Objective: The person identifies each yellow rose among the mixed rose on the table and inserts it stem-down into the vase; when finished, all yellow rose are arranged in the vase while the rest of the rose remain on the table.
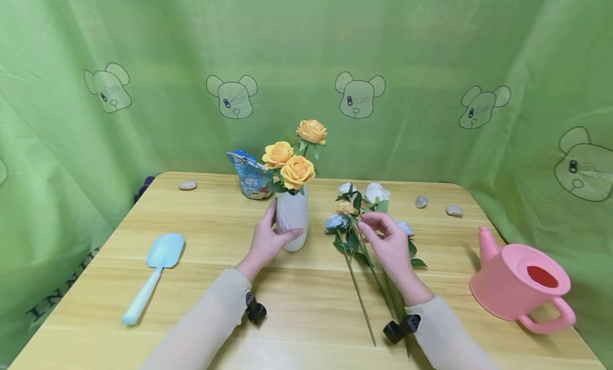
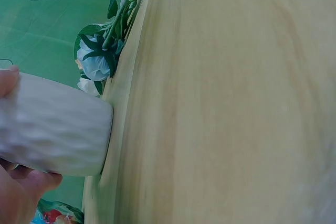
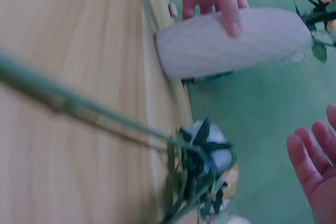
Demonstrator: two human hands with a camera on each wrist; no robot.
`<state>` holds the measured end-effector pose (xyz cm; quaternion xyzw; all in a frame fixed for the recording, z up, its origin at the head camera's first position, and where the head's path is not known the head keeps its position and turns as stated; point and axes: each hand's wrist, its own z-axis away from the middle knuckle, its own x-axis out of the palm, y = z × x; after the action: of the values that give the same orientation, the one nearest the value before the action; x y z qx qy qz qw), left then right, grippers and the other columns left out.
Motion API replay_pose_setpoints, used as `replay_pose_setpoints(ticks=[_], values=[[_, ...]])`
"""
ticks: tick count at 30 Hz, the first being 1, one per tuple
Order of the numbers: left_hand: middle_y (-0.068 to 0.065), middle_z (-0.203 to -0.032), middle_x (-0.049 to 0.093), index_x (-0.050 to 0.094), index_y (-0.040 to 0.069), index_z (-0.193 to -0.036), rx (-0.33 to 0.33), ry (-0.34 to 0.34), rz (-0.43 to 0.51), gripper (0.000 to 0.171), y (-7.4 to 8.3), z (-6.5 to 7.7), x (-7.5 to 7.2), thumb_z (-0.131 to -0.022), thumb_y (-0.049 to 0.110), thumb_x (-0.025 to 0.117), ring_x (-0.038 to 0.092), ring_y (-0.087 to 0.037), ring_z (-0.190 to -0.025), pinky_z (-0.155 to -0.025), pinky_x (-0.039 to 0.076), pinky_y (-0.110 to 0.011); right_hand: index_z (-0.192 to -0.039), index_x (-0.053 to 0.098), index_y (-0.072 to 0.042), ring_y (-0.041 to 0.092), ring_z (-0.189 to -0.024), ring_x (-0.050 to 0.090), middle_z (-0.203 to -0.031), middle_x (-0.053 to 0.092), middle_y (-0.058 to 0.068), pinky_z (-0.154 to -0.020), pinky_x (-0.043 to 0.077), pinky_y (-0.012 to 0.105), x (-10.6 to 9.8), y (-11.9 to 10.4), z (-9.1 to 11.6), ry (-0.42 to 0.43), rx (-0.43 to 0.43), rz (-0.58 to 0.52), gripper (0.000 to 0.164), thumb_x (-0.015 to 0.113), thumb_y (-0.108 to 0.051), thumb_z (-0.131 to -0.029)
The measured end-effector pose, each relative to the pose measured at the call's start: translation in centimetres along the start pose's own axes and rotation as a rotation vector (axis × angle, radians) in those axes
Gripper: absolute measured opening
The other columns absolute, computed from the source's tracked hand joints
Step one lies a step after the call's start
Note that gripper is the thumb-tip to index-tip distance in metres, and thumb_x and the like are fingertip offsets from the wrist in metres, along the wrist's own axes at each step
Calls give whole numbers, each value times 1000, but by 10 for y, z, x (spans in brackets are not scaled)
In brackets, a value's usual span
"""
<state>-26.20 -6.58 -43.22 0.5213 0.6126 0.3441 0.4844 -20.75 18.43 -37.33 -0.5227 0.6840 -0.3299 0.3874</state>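
Observation:
My left hand grips the white textured vase, thumb across its front and fingers round its far left side. Three orange roses stand in the vase, the highest leaning right. My right hand hovers over the loose flowers on the table, its fingers loosely bent. In the right wrist view, nothing lies between the right fingers. Beneath and beside that hand are a blue rose, a small orange rose and a white rose, with long green stems pointing toward me.
A blue printed bag stands behind the vase to the left. The light blue trowel lies at the left, and a pink watering can stands at the right. Grey stones lie near the back edge. A green curtain hangs behind the table.

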Motion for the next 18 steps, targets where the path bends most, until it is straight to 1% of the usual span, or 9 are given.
replay_pose_setpoints(ticks=[3,6,8,10,13,15,18], values=[[-7,-144,37,20,13,-149,3,2,-4,96,-1,0,0,-74,25,80,41,-24,-126,-101,37,-39,-103,58,13,11,-72,62,-94,60,28,-61,56,29,-9,6,2,-19,58,7,19,61,7,-85],[-7,-145,36,21,12,-149,9,2,-5,96,-2,-1,0,-74,25,80,41,-25,-126,-101,37,-39,-105,57,13,13,-72,62,-94,58,31,-62,56,33,-17,18,3,-49,103,10,21,61,5,-86],[-8,-145,35,20,12,-149,11,1,-5,97,-2,-1,0,-74,25,80,40,-26,-126,-102,36,-40,-105,57,10,19,-74,63,-94,59,31,-62,56,37,-23,30,3,-66,146,14,21,62,2,-87],[-8,-145,35,20,12,-149,11,-2,-2,97,-2,0,0,-74,25,80,40,-26,-127,-102,36,-40,-107,58,7,26,-77,64,-94,59,27,-63,56,41,-27,42,2,-88,203,28,22,63,-2,-87],[-8,-145,35,20,13,-149,11,-3,6,97,-1,0,0,-73,24,80,40,-26,-127,-102,36,-40,-110,57,5,32,-81,63,-96,60,21,-65,56,43,-32,57,0,-122,292,55,26,64,-7,-87],[-8,-145,36,21,13,-149,12,-3,11,96,-1,0,0,-74,23,80,40,-26,-127,-102,36,-40,-112,56,6,36,-83,62,-97,60,21,-66,56,44,-33,63,-2,-145,336,79,29,64,-7,-87],[-7,-144,37,21,14,-149,6,-1,15,96,0,1,0,-74,23,80,40,-25,-127,-102,37,-40,-115,54,7,37,-82,61,-98,59,21,-65,56,43,-33,70,-5,-172,392,126,32,64,-7,-87]])
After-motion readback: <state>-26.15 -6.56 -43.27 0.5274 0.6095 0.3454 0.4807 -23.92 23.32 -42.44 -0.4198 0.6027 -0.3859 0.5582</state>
